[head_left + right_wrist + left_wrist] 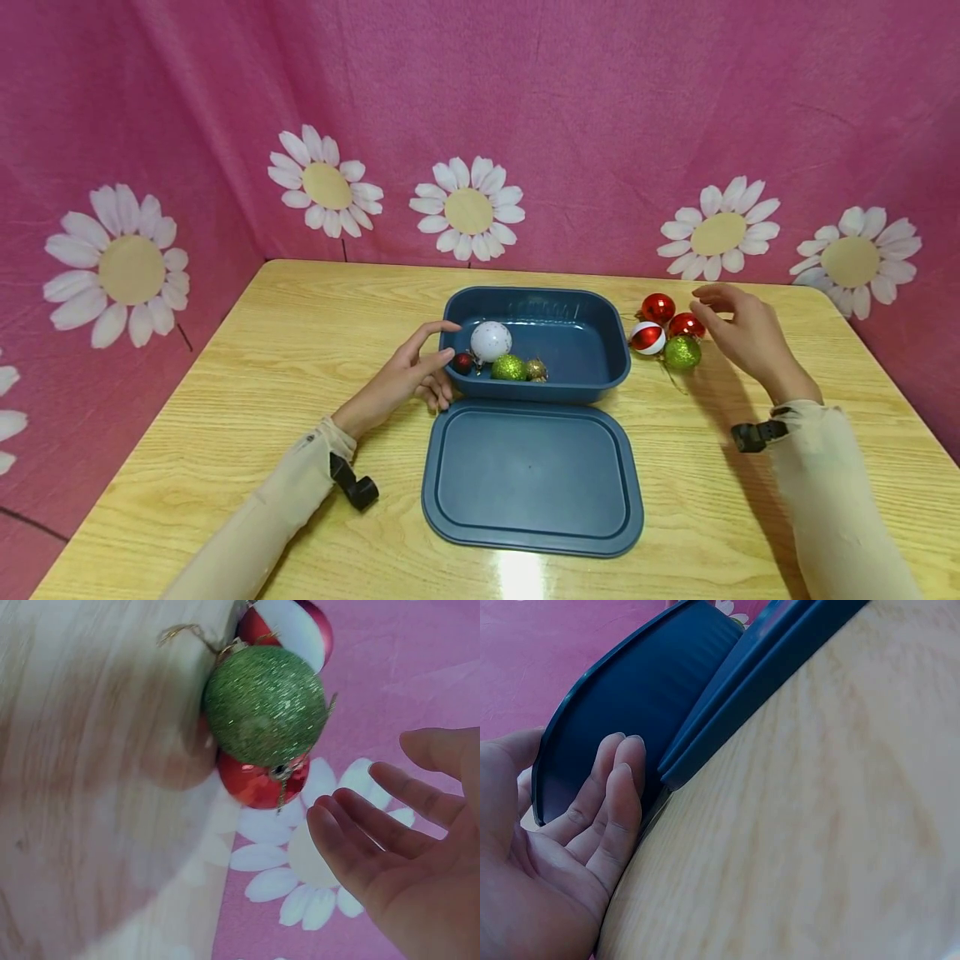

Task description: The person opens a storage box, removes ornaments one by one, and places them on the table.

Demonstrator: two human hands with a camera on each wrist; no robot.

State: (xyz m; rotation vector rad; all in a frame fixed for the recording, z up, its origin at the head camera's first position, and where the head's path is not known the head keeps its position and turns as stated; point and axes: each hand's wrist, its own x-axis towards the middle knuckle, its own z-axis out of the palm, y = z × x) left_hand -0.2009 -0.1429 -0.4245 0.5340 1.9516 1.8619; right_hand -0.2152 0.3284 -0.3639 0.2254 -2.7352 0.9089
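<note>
My left hand holds the left end of a dark blue plastic box, thumb and index finger over its rim, the other fingers against the outer wall. Inside the box lie a white ball, a small dark red ball, a green glitter ball and small gold balls. Right of it sit two shiny red baubles, a red-and-white one and a green glitter bauble. Close beside these baubles hovers my right hand, fingers loosely bent, holding nothing.
The box's flat blue lid lies on the wooden table directly in front of the box. A pink curtain with white daisies hangs behind the table and along its left side.
</note>
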